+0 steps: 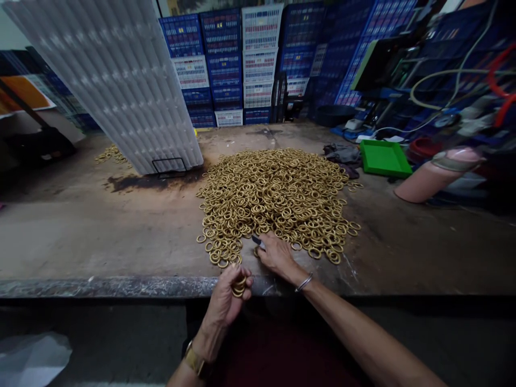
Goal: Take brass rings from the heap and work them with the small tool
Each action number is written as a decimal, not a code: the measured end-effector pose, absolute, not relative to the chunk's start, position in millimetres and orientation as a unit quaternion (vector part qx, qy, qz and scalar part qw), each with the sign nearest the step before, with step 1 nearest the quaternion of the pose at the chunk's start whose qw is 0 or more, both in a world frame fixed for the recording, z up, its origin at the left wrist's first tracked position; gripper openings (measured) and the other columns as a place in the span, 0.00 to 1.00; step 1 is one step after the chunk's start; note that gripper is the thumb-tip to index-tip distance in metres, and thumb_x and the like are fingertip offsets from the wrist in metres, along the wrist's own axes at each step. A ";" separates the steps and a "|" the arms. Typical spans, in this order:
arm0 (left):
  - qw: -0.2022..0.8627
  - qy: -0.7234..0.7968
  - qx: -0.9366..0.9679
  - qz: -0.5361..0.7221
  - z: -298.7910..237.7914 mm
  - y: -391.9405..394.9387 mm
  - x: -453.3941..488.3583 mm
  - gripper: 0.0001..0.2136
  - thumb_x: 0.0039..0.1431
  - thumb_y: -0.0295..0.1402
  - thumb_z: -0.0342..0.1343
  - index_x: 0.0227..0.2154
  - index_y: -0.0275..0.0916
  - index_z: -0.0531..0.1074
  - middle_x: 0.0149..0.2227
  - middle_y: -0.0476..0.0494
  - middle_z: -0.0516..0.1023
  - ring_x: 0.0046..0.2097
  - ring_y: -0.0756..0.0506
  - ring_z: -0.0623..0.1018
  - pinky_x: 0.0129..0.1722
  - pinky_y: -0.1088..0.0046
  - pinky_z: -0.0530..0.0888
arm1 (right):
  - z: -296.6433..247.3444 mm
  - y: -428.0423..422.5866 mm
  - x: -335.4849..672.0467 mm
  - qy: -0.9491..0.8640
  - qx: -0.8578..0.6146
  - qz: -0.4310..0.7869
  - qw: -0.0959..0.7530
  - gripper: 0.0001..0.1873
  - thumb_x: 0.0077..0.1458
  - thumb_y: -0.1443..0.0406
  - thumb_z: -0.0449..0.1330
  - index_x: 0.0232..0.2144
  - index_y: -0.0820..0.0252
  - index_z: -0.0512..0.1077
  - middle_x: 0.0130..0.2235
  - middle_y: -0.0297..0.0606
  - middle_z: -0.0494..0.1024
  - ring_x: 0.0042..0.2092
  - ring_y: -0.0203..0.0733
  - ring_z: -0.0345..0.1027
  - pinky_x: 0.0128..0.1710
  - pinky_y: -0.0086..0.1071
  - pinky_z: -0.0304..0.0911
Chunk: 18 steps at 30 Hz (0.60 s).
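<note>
A large, low pile of brass-coloured rings (278, 193) lies at the middle of a worn table (80, 242), its near margin breaking into single rings close to the front edge. The left hand (229, 293), palm partly upturned at that edge, has its fingers curled around a few held rings (238, 288). The right hand (278, 255) rests at the near margin of the pile and grasps a small tool (258, 242), dark at the tip and paler behind; whether it has a cutting edge cannot be told. One ring lies just by the right fingertips, but whether they press on it is hidden. The likeliest mishap is a dropped ring: should the left fingers loosen, the held rings could slip past the table edge to the floor. A push into the pile's margin might likewise send loose rings sliding forward, and the tool, if sharp, could nick the left hand were the two brought together. Beyond and to the left, a tall tilted stack of pale ribbed sheets (121, 80), with a black wire stand (169, 165) at its foot, blocks the view of the table behind it and partly hides a smaller scatter of rings (110, 155). At the right, a dark cloth (342, 153), a green tray (385, 156) and a leaning pink bottle (435, 174) limit sideways room. Blue crates (221, 70) and white crates (260, 59) close off the rear.
</note>
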<state>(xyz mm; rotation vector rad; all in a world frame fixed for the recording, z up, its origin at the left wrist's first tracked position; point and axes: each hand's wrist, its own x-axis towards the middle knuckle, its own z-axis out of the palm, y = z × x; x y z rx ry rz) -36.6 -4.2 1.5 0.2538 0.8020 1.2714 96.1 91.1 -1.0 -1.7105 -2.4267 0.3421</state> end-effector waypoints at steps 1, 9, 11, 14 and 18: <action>0.720 0.368 0.125 0.575 1.0 -3.8 -36.4 0.12 0.45 0.37 0.61 0.25 0.35 0.65 0.27 0.49 0.68 0.26 0.54 0.69 0.17 0.83 0.59 | -1.2 90.5 96.5 -0.811 -0.568 0.114 0.085 0.11 0.51 0.64 0.52 0.37 0.57 0.69 0.38 0.39 0.71 0.35 0.39 0.65 0.29 0.29 0.51; 0.697 0.415 0.162 0.562 2.8 8.7 -34.3 0.15 0.43 0.35 0.63 0.32 0.36 0.67 0.26 0.50 0.69 0.27 0.51 0.72 0.18 0.82 0.64 | -2.1 82.2 105.1 -0.830 -0.487 0.152 0.225 0.08 0.50 0.67 0.53 0.35 0.59 0.67 0.30 0.35 0.73 0.31 0.37 0.64 0.30 0.27 0.52; 0.672 0.442 0.182 0.565 1.4 12.0 -31.1 0.15 0.44 0.37 0.62 0.32 0.36 0.67 0.24 0.51 0.68 0.25 0.53 0.70 0.16 0.82 0.62 | -2.1 79.0 106.8 -0.835 -0.464 0.170 0.243 0.07 0.49 0.68 0.54 0.34 0.59 0.67 0.27 0.34 0.72 0.29 0.36 0.64 0.29 0.27 0.51; 0.627 0.491 0.246 0.553 -2.8 15.4 -26.5 0.15 0.46 0.42 0.59 0.32 0.37 0.67 0.21 0.54 0.65 0.20 0.55 0.65 0.14 0.83 0.59 | -0.6 73.3 107.7 -0.838 -0.423 0.207 0.275 0.05 0.50 0.68 0.53 0.31 0.58 0.68 0.27 0.34 0.72 0.29 0.35 0.63 0.29 0.26 0.52; 0.574 0.549 0.337 0.507 -5.8 17.1 -24.6 0.14 0.49 0.44 0.56 0.28 0.37 0.67 0.17 0.57 0.62 0.16 0.57 0.59 0.14 0.83 0.56 | 2.4 69.0 105.4 -0.811 -0.403 0.292 0.306 0.04 0.50 0.68 0.52 0.27 0.59 0.67 0.24 0.31 0.68 0.26 0.33 0.59 0.27 0.25 0.52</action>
